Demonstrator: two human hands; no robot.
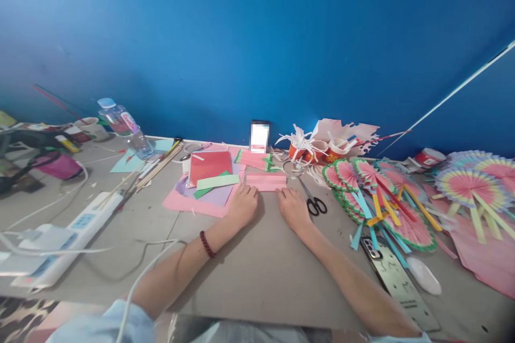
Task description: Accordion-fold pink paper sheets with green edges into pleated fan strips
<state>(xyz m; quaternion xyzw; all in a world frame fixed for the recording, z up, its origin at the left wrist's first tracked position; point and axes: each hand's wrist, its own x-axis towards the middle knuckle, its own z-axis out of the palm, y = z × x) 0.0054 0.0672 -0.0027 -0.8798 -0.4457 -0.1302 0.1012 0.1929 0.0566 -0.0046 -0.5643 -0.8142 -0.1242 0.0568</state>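
Pink folded paper (266, 183) midway along the table (273, 278), toward its far edge | hands: left (243, 204) and right (293, 208) curled at its near corners; pinch or press, cannot tell | best: equal pressure both ends, creases parallel | far edge, right of middle: red cup (333, 157) holding pale strips (341, 142); left: bottle (131, 127), fill unclear

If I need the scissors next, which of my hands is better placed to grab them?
Likely your right hand: the black-handled scissors lie close by on its outer side. Your left hand is by the other end of the pink strip, so it would probably have to reach across.
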